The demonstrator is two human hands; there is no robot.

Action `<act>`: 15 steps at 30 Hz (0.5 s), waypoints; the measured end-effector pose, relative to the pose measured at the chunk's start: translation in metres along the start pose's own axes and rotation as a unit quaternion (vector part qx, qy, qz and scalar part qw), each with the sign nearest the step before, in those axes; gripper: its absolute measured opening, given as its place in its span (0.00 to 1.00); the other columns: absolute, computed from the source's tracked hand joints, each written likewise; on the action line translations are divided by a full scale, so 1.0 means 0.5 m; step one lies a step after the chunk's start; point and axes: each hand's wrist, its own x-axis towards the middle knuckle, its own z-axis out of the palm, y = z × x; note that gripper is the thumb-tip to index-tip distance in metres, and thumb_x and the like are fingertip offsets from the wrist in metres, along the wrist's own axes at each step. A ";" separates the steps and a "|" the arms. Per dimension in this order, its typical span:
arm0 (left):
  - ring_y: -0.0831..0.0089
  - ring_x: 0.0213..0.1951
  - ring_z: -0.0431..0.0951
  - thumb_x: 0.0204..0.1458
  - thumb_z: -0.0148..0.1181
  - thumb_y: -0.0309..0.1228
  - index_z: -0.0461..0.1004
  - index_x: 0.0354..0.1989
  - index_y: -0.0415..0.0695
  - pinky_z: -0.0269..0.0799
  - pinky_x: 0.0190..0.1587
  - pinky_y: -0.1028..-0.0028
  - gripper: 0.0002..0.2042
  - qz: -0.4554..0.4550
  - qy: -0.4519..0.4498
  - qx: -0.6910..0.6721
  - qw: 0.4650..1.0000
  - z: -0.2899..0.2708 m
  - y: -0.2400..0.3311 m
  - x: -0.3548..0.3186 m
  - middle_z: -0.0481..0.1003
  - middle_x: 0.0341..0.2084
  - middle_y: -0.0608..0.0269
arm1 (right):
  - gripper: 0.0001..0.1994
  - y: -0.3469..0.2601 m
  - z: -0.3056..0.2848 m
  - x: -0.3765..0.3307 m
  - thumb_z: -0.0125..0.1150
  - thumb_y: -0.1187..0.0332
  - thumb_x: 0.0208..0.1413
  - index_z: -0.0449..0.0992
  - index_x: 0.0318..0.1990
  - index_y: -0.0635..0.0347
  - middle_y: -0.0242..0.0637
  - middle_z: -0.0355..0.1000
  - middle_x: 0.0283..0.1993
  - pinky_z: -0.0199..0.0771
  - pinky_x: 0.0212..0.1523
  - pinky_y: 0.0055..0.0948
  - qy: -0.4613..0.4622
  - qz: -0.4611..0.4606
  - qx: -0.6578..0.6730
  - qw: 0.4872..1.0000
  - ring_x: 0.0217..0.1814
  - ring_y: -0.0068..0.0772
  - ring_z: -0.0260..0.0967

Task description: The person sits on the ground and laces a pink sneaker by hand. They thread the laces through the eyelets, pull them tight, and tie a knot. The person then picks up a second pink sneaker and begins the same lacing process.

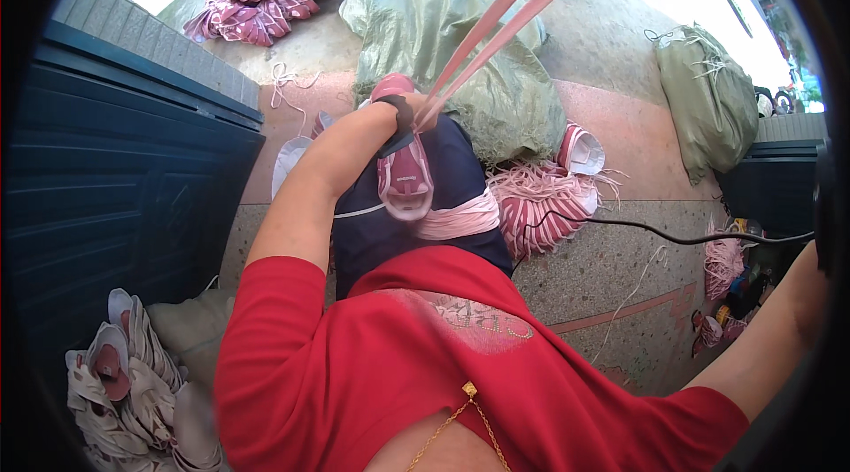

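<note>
Left hand (400,118) clamps the pink-and-white fabric shoe upper (405,178) on the lap, pink flat laces (513,3) running taut upward. Looks light, soft, floppy; best gripped at the stiffer heel. Right hand off-frame, state unknown.

Bright daylight overexposes the top, the foreground sits in soft shade, and fisheye edges curve into black

The shoe upper (405,178) was pink with a white edge, the laces (505,7) pale pink. The shirt (460,366) was bright red, the sacks (460,38) dull green, the door (106,180) dark blue, the floor (611,268) speckled grey with reddish bands.
</note>
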 end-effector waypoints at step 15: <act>0.70 0.40 0.76 0.44 0.59 0.27 0.72 0.49 0.37 0.69 0.46 0.74 0.21 -0.028 0.081 -0.422 0.902 -0.113 -0.020 -0.176 0.77 0.38 0.55 | 0.07 0.128 -0.049 0.063 0.53 0.68 0.57 0.73 0.35 0.63 0.36 0.71 0.31 0.70 0.41 0.25 0.009 0.082 -0.024 0.996 0.35 0.29 0.69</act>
